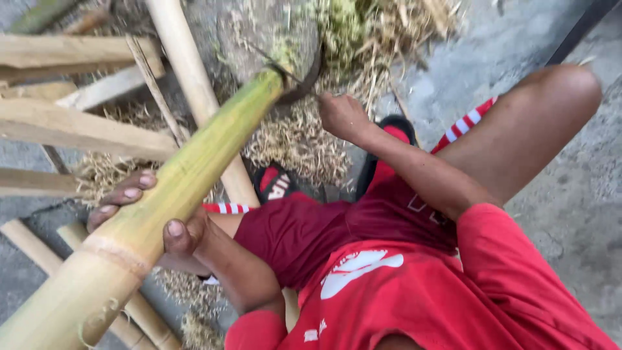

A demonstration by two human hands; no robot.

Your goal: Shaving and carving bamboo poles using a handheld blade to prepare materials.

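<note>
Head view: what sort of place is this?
Probably an outdoor yard used for bamboo work: bare concrete ground, cut bamboo poles lying about, and heaps of dry shavings around the green bamboo pole being cut.

Outdoor bamboo-working yard: concrete ground (570, 194), split bamboo slats (71, 126), scattered shavings (298, 139).

Both my hands closed, arms reaching forward from the red sleeves.

My left hand (146, 217) is wrapped in a curled grip: the four fingers (123, 193) come round from the far side and lie stacked with their nails showing, while the thumb (176, 232) presses flat on the near side, opposite them. My left forearm bends back sharply from the wrist toward my chest. My right hand (341, 115) is stretched farther out, knuckles up, fingers folded into a fist with the tips tucked under and out of view. My right forearm runs straight back from that wrist, crossing above my thigh.
</note>
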